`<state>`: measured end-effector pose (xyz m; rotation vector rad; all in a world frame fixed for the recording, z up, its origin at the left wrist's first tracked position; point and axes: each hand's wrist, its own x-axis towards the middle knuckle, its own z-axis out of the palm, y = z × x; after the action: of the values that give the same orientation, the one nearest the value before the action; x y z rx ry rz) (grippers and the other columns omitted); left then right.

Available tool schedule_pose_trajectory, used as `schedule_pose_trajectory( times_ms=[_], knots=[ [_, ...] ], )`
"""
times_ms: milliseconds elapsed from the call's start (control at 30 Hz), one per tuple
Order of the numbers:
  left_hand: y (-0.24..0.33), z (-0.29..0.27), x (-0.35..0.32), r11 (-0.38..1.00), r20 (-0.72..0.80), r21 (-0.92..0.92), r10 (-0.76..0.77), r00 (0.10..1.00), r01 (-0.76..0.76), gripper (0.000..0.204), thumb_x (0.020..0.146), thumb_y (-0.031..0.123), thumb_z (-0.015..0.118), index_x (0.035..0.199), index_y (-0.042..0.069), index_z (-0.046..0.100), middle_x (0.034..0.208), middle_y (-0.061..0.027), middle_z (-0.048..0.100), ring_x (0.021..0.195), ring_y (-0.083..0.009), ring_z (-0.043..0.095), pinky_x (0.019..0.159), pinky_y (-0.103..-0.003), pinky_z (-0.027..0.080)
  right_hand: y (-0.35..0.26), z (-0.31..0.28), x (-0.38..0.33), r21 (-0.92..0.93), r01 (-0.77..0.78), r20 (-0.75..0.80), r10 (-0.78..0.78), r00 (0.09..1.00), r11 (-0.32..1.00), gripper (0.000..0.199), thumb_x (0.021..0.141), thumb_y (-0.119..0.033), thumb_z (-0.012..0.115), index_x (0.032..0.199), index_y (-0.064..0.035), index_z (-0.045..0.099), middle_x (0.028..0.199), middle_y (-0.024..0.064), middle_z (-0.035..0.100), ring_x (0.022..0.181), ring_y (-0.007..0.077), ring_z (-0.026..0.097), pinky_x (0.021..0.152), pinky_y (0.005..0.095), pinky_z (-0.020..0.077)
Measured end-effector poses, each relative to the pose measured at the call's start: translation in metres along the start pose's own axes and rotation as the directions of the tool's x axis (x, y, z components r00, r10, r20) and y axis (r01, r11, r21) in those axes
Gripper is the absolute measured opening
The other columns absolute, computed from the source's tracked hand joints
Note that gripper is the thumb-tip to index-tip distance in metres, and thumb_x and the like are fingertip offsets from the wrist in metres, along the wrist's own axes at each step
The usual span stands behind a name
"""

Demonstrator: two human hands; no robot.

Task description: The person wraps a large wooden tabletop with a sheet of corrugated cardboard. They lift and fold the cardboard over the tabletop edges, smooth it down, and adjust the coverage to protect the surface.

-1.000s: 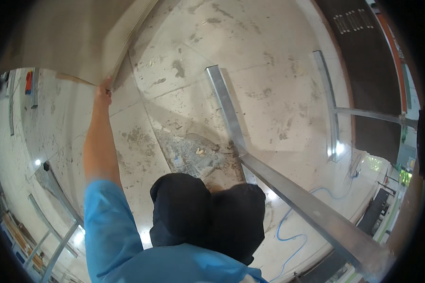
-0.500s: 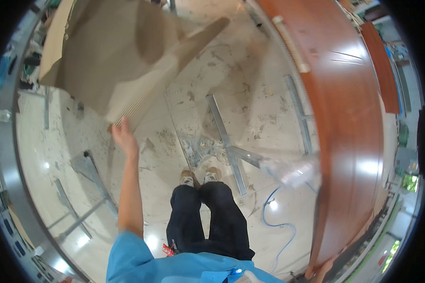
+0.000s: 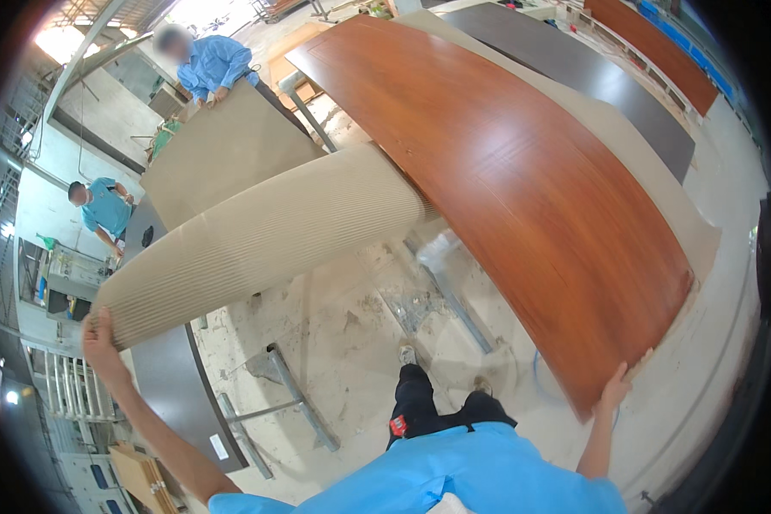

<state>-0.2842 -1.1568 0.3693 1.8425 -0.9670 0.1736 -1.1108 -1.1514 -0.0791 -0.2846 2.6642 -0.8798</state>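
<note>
My left hand is closed on the near left end of a large beige corrugated cardboard sheet, its ribbed face bowed toward me. That sheet stretches across to the edge of a long, glossy reddish-brown wood panel. At the panel's near end, my right hand grips the corner, its fingers partly hidden by the edge. A co-worker in a blue shirt holds the far edge of a brown cardboard area; I cannot tell whether it is the same sheet.
Beneath the wood panel lies another beige sheet, beside a dark grey panel. Metal stands rest on the floor. A dark panel lies at left. Another person in light blue stands farther off. Stacked boards are at lower left.
The view has swung up and over, bringing two people into sight. My left hand has moved left and outward with the cardboard. My right hand now shows at the wood panel's corner.
</note>
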Motion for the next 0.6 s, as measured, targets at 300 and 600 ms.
schedule_pose_trajectory(
  times_ms=[300, 600],
  knots=[
    [0.181, -0.075, 0.0, 0.946, 0.115, 0.265, 0.16, 0.98, -0.186, 0.047, 0.09, 0.039, 0.068, 0.109, -0.004, 0.066, 0.094, -0.0094, 0.066, 0.087, -0.0176, 0.058, 0.085, -0.031, 0.043, 0.01, -0.014, 0.002, 0.065, 0.208, 0.039, -0.211, 0.977, 0.976, 0.084, 0.092, -0.065, 0.05, 0.118, 0.0154, 0.044, 0.113, 0.0354, 0.06, 0.104, 0.0488, 0.06, 0.087, 0.0526, 0.0494],
    [0.207, -0.234, 0.046, 0.838, 0.064, 0.522, 0.147, 0.987, -0.159, 0.055, 0.089, 0.039, 0.066, 0.119, -0.007, 0.064, 0.112, -0.0138, 0.066, 0.103, -0.0215, 0.059, 0.092, -0.035, 0.043, 0.016, -0.009, 0.006, -0.047, 0.095, 0.017, -0.094, 0.995, 0.994, 0.073, 0.095, -0.06, 0.045, 0.123, 0.007, 0.041, 0.112, 0.0306, 0.06, 0.102, 0.0463, 0.062, 0.086, 0.0554, 0.0508]
  ],
)
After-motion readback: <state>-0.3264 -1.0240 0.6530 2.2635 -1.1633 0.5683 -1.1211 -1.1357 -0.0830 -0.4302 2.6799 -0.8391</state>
